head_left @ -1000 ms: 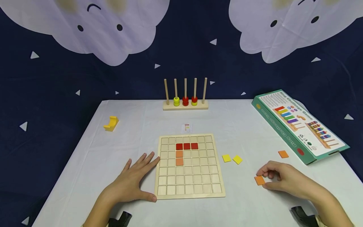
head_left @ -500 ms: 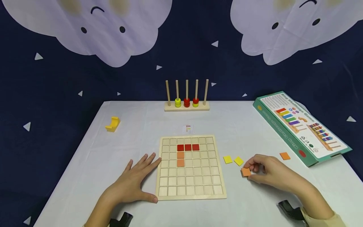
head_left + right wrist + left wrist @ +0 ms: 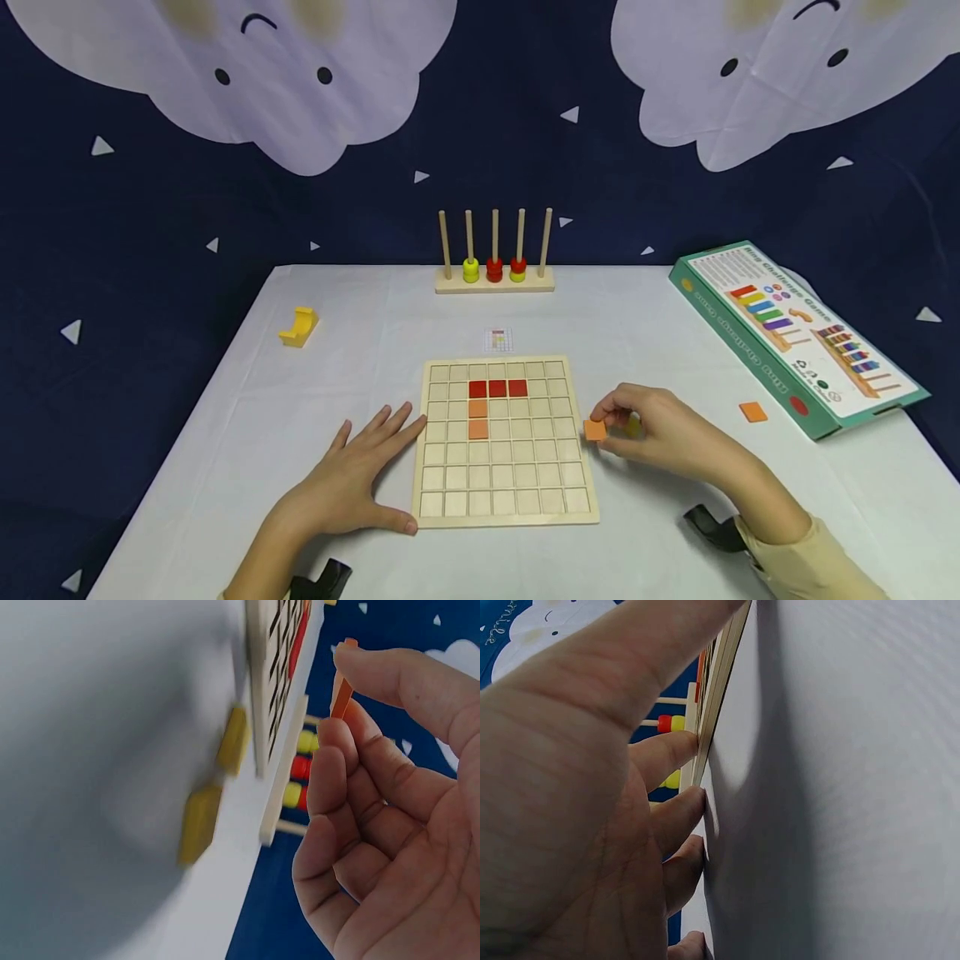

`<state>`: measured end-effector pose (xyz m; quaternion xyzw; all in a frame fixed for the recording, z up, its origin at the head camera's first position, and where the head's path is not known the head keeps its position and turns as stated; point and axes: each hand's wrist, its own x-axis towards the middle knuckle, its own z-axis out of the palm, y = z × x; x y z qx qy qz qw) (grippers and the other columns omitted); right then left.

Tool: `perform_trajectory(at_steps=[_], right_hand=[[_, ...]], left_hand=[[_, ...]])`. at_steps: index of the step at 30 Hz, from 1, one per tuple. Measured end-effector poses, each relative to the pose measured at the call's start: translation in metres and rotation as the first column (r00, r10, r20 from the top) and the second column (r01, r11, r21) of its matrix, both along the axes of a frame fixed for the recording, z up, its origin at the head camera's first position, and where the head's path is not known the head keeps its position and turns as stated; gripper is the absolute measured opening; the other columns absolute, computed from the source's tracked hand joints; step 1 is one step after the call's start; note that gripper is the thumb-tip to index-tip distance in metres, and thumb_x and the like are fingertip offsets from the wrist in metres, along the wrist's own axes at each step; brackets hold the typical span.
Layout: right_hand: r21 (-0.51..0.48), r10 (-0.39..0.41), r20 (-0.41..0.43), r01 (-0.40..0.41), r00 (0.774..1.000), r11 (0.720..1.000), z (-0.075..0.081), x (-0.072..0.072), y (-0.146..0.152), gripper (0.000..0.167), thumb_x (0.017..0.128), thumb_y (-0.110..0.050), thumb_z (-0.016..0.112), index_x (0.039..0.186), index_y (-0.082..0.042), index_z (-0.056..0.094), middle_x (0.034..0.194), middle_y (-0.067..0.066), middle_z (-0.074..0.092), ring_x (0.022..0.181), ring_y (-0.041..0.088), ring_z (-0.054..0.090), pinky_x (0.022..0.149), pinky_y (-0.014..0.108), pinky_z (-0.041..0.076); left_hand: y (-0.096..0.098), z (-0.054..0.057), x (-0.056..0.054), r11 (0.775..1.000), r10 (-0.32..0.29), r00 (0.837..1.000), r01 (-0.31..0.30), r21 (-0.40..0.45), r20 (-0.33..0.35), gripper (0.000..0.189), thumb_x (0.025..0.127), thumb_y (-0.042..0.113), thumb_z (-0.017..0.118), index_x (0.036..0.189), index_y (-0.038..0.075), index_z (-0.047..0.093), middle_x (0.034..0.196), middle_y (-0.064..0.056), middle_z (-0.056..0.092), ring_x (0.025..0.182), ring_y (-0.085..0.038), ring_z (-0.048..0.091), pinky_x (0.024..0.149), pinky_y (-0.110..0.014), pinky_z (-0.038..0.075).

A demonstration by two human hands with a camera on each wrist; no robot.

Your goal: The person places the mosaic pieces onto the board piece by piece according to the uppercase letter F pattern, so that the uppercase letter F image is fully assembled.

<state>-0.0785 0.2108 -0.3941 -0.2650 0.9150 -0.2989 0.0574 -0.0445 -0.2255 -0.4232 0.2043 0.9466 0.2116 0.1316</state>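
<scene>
My right hand (image 3: 660,429) pinches an orange square tile (image 3: 595,430) between thumb and index finger, close to the right edge of the wooden grid board (image 3: 525,479). In the right wrist view the tile (image 3: 343,682) is seen almost edge-on. Spread fingers of my left hand (image 3: 352,483) lie along the board's left edge, thumb at its lower corner. On the board, three red tiles (image 3: 497,389) form a row, with two orange tiles (image 3: 477,419) in a column beneath the leftmost one. Two yellow tiles (image 3: 201,823) lie on the table beneath my right hand, mostly hidden in the head view.
Another orange tile (image 3: 753,412) lies near the green game box (image 3: 802,333) at the right. A small printed card (image 3: 498,339) sits behind the board. Farther back stands a peg rack (image 3: 495,285) with yellow and red rings. A yellow curved block (image 3: 298,327) is at the left.
My right hand has carried the orange tile leftward from near the game box to the board's right edge, passing over the yellow tiles. The left hand stays in place.
</scene>
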Motion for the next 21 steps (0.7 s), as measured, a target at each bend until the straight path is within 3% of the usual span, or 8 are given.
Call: perform_trajectory(at_steps=[12, 21], right_hand=[[0.019, 0.085, -0.02, -0.085, 0.996, 0.996, 0.008, -0.006, -0.046, 0.021, 0.089, -0.019, 0.086, 0.107, -0.02, 0.075, 0.096, -0.009, 0.07, 0.086, 0.008, 0.061, 0.076, 0.024, 0.054], [0.064, 0.109, -0.056, -0.105, 0.992, 0.992, 0.01, -0.01, -0.077, 0.022, 0.087, -0.022, 0.088, 0.105, -0.018, 0.076, 0.093, -0.008, 0.07, 0.084, 0.007, 0.06, 0.076, 0.024, 0.053]], left_hand=[[0.0, -0.002, 0.0, 1.0, 0.005, 1.0, -0.005, 0.013, 0.013, 0.132, 0.058, 0.076, 0.092, 0.169, 0.033, 0.035, 0.179, -0.002, 0.029, 0.167, -0.041, 0.022, 0.125, -0.083, 0.01], [0.003, -0.004, 0.0, 1.0, 0.007, 0.999, -0.008, 0.03, 0.035, 0.131, 0.059, 0.071, 0.094, 0.169, 0.031, 0.036, 0.178, 0.003, 0.03, 0.168, -0.041, 0.017, 0.123, -0.084, 0.005]])
